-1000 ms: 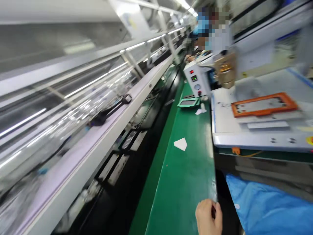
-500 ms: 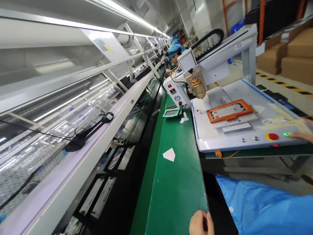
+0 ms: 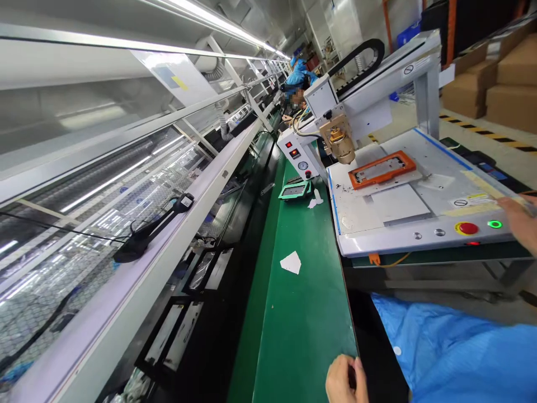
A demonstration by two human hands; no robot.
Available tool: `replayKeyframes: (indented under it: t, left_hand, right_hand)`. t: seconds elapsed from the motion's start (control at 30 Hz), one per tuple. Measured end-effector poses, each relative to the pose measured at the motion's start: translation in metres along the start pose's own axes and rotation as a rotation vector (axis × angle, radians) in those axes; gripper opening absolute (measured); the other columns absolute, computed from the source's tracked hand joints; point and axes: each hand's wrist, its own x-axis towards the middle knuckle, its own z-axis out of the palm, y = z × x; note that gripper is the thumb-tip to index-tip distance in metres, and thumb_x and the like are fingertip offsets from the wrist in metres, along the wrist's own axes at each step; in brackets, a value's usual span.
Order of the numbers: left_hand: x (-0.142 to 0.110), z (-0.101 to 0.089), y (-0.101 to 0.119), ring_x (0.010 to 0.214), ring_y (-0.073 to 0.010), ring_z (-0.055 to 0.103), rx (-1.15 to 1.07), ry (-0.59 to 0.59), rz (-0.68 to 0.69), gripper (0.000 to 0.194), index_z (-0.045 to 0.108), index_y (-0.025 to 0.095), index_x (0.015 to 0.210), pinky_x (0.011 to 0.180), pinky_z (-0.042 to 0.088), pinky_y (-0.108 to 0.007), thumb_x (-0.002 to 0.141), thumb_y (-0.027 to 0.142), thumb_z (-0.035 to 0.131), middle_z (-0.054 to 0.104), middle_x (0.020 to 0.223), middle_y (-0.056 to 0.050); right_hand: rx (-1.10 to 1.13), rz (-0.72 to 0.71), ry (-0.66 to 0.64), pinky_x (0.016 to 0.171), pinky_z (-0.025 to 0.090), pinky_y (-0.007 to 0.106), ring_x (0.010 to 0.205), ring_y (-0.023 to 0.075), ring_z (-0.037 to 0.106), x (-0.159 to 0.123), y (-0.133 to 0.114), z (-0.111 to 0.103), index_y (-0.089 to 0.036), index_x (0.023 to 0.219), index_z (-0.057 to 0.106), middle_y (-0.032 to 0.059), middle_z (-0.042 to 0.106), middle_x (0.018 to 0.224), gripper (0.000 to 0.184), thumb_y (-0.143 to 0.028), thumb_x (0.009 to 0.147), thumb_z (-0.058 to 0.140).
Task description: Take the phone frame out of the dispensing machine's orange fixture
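My left hand [image 3: 343, 380] sits curled shut at the near edge of the green conveyor belt [image 3: 310, 319], with nothing visible in it. My right hand [image 3: 521, 222] reaches in from the right edge, partly cut off. Its fingers are extended just right of the lit green button [image 3: 495, 224] on the front of a white dispensing machine [image 3: 394, 242]. A red stop button [image 3: 467, 228] is beside the green one. An orange frame fixture [image 3: 381, 169] lies on the machine's bed, close under the brass dispensing head [image 3: 340, 143].
A white scrap [image 3: 291, 262] and a green tray [image 3: 295, 191] lie on the belt. A white control box [image 3: 300, 159] stands behind the tray. A black scanner [image 3: 146, 235] rests on the left shelf. My blue smock [image 3: 453, 352] fills the lower right. Cardboard boxes [image 3: 503, 73] stand far right, and a co-worker [image 3: 298, 75] is far down the line.
My right hand came in, touched the green button and has drawn back to the right. The orange fixture has slid back under the dispensing head. My left hand stayed at the belt edge.
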Motion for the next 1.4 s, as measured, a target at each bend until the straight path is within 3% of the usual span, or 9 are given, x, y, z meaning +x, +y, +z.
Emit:
replayKeyframes:
  t: [0.2, 0.5, 0.7, 0.87, 1.0, 1.23, 1.4]
  left_hand:
    - [-0.002, 0.004, -0.005, 0.057, -0.0207, 0.06, -0.039, -0.022, -0.023, 0.04, 0.061, 0.029, 0.08, 0.058, 0.048, -0.031, 0.117, 0.039, 0.049, 0.06, 0.067, -0.001]
    - [0.001, -0.002, 0.002, 0.059, -0.019, 0.061, -0.031, -0.032, -0.008, 0.038, 0.061, 0.026, 0.079, 0.06, 0.048, -0.03, 0.116, 0.031, 0.051, 0.06, 0.068, -0.001]
    - [0.001, -0.003, 0.005, 0.058, -0.0188, 0.061, -0.011, -0.008, 0.018, 0.037, 0.06, 0.026, 0.079, 0.059, 0.048, -0.03, 0.115, 0.03, 0.051, 0.06, 0.068, 0.0]
    - [0.0, -0.001, 0.004, 0.057, -0.019, 0.061, -0.01, 0.012, 0.024, 0.036, 0.062, 0.026, 0.079, 0.058, 0.048, -0.029, 0.113, 0.029, 0.053, 0.06, 0.067, 0.0]
    - [0.001, -0.001, 0.004, 0.056, -0.0178, 0.06, -0.009, 0.015, 0.04, 0.036, 0.061, 0.025, 0.078, 0.058, 0.048, -0.028, 0.113, 0.028, 0.054, 0.06, 0.067, 0.001]
    - [0.003, -0.004, 0.007, 0.058, -0.0164, 0.06, 0.002, 0.003, 0.037, 0.038, 0.06, 0.024, 0.078, 0.058, 0.047, -0.027, 0.115, 0.029, 0.053, 0.059, 0.067, 0.001]
    - [0.004, -0.006, 0.008, 0.057, -0.0161, 0.06, 0.003, -0.001, 0.046, 0.039, 0.061, 0.024, 0.078, 0.058, 0.047, -0.027, 0.116, 0.03, 0.052, 0.059, 0.067, 0.001]
  right_hand:
    - [0.128, -0.052, -0.058, 0.114, 0.049, 0.078, 0.141, 0.0663, 0.061, -0.022, -0.001, -0.007, -0.026, 0.15, 0.064, 0.0275, 0.073, 0.133, 0.093, -0.094, 0.095, 0.033]
    - [0.163, -0.117, 0.032, 0.104, 0.049, 0.078, 0.138, 0.0692, 0.06, -0.024, 0.005, -0.002, -0.028, 0.138, 0.062, 0.0247, 0.072, 0.121, 0.076, -0.087, 0.1, 0.033]
    - [0.166, -0.119, 0.054, 0.093, 0.047, 0.072, 0.122, 0.0641, 0.065, -0.027, 0.002, -0.004, -0.031, 0.118, 0.057, 0.0181, 0.064, 0.098, 0.059, -0.083, 0.098, 0.037]
    - [0.192, -0.104, 0.06, 0.091, 0.043, 0.066, 0.116, 0.0609, 0.062, -0.031, -0.006, -0.009, -0.033, 0.099, 0.044, 0.011, 0.048, 0.085, 0.05, -0.082, 0.095, 0.039]
    - [0.246, -0.137, 0.105, 0.086, 0.04, 0.063, 0.103, 0.0551, 0.061, -0.034, -0.009, -0.01, -0.035, 0.09, 0.04, 0.0088, 0.044, 0.077, 0.041, -0.075, 0.09, 0.049]
    - [0.278, -0.179, 0.126, 0.085, 0.032, 0.055, 0.093, 0.047, 0.056, -0.039, -0.009, -0.011, -0.035, 0.092, 0.04, 0.0054, 0.035, 0.082, 0.041, -0.075, 0.098, 0.046]
    - [0.287, -0.184, 0.156, 0.085, 0.038, 0.058, 0.095, 0.0498, 0.06, -0.035, -0.004, -0.006, -0.034, 0.098, 0.054, 0.0084, 0.045, 0.079, 0.038, -0.072, 0.098, 0.049]
